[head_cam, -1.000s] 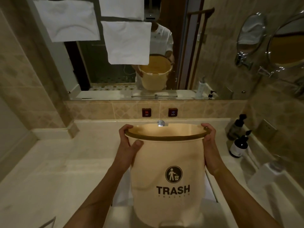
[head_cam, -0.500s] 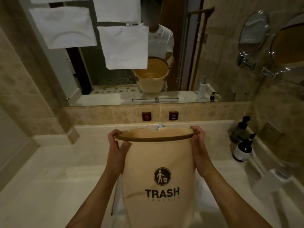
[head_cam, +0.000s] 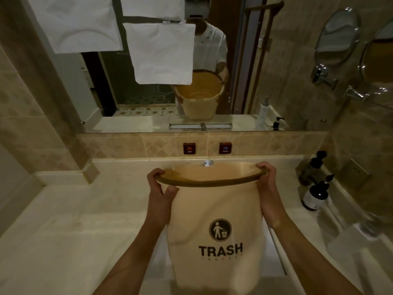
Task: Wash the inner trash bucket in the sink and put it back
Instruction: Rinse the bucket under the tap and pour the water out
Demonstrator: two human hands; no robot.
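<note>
A cream trash bucket (head_cam: 214, 211) with a dark brown rim and a "TRASH" logo hangs upright over the sink (head_cam: 275, 265), which it mostly hides. My left hand (head_cam: 160, 192) grips the rim on its left side, thumb on the outer wall. My right hand (head_cam: 268, 188) grips the rim on the right, fingers curled over the edge. Just behind the rim shows the chrome faucet tip (head_cam: 208, 162). The bucket's inside is only partly visible here; the mirror reflects it.
Hot (head_cam: 189, 148) and cold (head_cam: 225, 147) buttons sit on the tiled backsplash. Two dark pump bottles (head_cam: 314, 194) stand at the counter's right. A wall mirror (head_cam: 212, 60) with taped white papers is ahead. Round shaving mirrors (head_cam: 338, 39) jut out at right. Marble counter (head_cam: 74, 220) spreads left.
The bucket has sunk a little toward the sink and stays upright. Both hands keep the same grip on the rim.
</note>
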